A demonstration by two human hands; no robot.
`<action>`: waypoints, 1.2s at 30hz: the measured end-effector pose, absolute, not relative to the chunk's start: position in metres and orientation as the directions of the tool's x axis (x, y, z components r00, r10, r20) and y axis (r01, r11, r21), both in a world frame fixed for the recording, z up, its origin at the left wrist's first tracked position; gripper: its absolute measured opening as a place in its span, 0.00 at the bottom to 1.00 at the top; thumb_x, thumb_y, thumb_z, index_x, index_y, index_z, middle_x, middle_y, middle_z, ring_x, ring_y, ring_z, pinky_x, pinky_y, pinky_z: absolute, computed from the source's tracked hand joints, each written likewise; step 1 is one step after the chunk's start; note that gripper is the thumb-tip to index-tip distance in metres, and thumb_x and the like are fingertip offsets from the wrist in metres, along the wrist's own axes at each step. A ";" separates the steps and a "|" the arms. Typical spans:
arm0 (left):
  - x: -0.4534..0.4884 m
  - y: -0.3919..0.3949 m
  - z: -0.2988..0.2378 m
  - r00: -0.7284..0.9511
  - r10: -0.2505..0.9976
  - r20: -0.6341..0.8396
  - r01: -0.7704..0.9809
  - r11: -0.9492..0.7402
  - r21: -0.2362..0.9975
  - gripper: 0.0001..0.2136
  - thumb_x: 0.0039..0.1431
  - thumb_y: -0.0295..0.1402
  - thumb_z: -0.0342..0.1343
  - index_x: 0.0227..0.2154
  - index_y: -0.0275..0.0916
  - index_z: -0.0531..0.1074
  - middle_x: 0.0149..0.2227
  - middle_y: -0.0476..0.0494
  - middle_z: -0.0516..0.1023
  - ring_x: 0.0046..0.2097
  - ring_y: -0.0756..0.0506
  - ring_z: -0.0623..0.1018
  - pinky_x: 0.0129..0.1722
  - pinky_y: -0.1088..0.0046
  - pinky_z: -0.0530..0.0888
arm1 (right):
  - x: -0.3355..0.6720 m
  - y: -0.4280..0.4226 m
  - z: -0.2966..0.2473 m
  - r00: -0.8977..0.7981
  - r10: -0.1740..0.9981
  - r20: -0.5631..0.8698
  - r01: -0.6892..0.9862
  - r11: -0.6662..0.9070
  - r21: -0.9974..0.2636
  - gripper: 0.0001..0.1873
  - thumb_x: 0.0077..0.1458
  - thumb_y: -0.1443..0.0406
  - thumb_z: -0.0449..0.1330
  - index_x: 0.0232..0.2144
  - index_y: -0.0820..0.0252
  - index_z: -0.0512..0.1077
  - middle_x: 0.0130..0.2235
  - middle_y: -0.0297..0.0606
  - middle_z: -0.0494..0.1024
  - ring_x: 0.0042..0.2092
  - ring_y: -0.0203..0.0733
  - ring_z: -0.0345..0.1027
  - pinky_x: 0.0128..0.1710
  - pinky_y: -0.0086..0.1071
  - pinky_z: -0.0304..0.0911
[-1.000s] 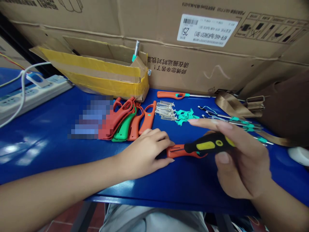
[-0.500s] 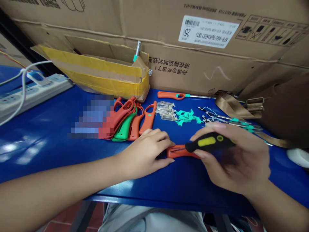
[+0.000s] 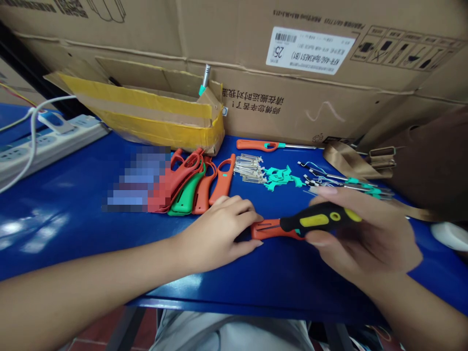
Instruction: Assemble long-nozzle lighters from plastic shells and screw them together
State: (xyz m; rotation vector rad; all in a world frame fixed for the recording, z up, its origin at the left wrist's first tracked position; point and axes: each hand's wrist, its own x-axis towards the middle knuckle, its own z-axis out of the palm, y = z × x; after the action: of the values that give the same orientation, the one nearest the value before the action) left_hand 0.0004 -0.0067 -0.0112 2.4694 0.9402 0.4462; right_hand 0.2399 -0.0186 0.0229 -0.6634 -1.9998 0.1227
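Head view: the left hand (image 3: 223, 229) pinches the left end of an orange casing (image 3: 260, 234) between thumb and fingers, against the blue tabletop (image 3: 278, 278), roughly midway between its front and back edges. The right hand (image 3: 380, 234) holds a screwdriver (image 3: 314, 221) loosely, the butt inside the hand, thumb below the handle, forefinger raised above it. Its shaft slants over the casing towards the left hand; from where I stand I can't tell where the tip sits. Nearer the back edge lie handles (image 3: 185, 196), clear tubes (image 3: 250, 170), turquoise pieces (image 3: 280, 177) and a lighter (image 3: 252, 145).
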 end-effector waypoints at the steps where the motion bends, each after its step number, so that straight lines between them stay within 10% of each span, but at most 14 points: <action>1: 0.000 -0.007 -0.011 0.715 0.686 0.133 0.538 -0.661 0.523 0.13 0.66 0.38 0.60 0.50 0.38 0.74 0.46 0.42 0.76 0.50 0.40 0.73 0.49 0.61 0.67 | 0.240 -0.019 0.023 -0.375 0.540 0.753 0.376 0.831 -0.410 0.28 0.65 0.62 0.60 0.66 0.50 0.66 0.51 0.40 0.82 0.34 0.44 0.78 0.31 0.37 0.77; 5: 0.000 -0.007 -0.011 0.718 0.684 0.131 0.536 -0.663 0.522 0.12 0.67 0.38 0.59 0.49 0.38 0.74 0.46 0.43 0.76 0.50 0.40 0.73 0.50 0.60 0.66 | 0.236 -0.019 0.026 -0.408 0.620 0.670 0.224 0.779 -0.585 0.30 0.67 0.68 0.53 0.69 0.47 0.59 0.58 0.42 0.78 0.28 0.39 0.75 0.26 0.37 0.76; 10: 0.001 -0.007 -0.010 0.718 0.686 0.123 0.542 -0.660 0.520 0.13 0.67 0.38 0.59 0.50 0.38 0.74 0.46 0.42 0.75 0.50 0.40 0.73 0.49 0.61 0.67 | 0.237 -0.017 0.029 -0.463 0.448 0.765 0.300 0.891 -0.340 0.31 0.59 0.68 0.66 0.63 0.48 0.68 0.42 0.39 0.84 0.32 0.44 0.75 0.28 0.37 0.75; 15: 0.001 -0.007 -0.009 0.717 0.687 0.120 0.544 -0.659 0.520 0.13 0.66 0.37 0.60 0.51 0.38 0.74 0.47 0.43 0.75 0.50 0.40 0.73 0.50 0.60 0.66 | 0.240 -0.019 0.026 -0.489 0.503 0.713 0.227 0.862 -0.452 0.35 0.65 0.71 0.52 0.72 0.54 0.53 0.61 0.47 0.74 0.45 0.47 0.79 0.34 0.40 0.77; 21: 0.000 -0.007 -0.010 0.717 0.686 0.126 0.543 -0.663 0.515 0.13 0.67 0.38 0.59 0.50 0.39 0.74 0.46 0.42 0.76 0.49 0.40 0.73 0.49 0.60 0.67 | 0.242 -0.019 0.030 -0.474 0.419 0.775 0.462 0.867 -0.186 0.33 0.58 0.68 0.66 0.65 0.50 0.67 0.40 0.36 0.85 0.35 0.45 0.79 0.31 0.37 0.76; 26: 0.001 -0.006 -0.009 0.716 0.686 0.129 0.537 -0.659 0.527 0.14 0.67 0.38 0.59 0.51 0.39 0.74 0.47 0.42 0.76 0.50 0.39 0.73 0.50 0.60 0.67 | 0.240 -0.016 0.022 -0.408 0.528 0.744 0.304 0.848 -0.435 0.35 0.62 0.73 0.53 0.70 0.55 0.58 0.60 0.43 0.76 0.49 0.49 0.79 0.43 0.45 0.78; 32: 0.001 -0.008 -0.009 0.716 0.687 0.122 0.537 -0.655 0.532 0.14 0.66 0.38 0.60 0.52 0.40 0.73 0.47 0.42 0.76 0.51 0.39 0.73 0.50 0.60 0.67 | 0.242 -0.013 0.025 -0.369 0.430 0.824 0.488 0.844 -0.222 0.32 0.53 0.70 0.69 0.60 0.51 0.73 0.37 0.37 0.84 0.31 0.44 0.76 0.26 0.35 0.74; 36: 0.001 -0.007 -0.009 0.715 0.686 0.132 0.534 -0.658 0.530 0.13 0.66 0.38 0.60 0.50 0.40 0.74 0.47 0.42 0.76 0.51 0.40 0.73 0.50 0.60 0.66 | 0.241 -0.013 0.025 -0.382 0.489 0.784 0.432 0.844 -0.317 0.32 0.60 0.72 0.55 0.66 0.53 0.65 0.56 0.40 0.80 0.45 0.49 0.79 0.43 0.44 0.78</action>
State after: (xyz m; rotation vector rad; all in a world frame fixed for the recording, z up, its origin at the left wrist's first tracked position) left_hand 0.0006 -0.0069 -0.0093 2.4595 0.9347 0.4468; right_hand 0.2410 -0.0132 0.0249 -0.6761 -2.0246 0.0727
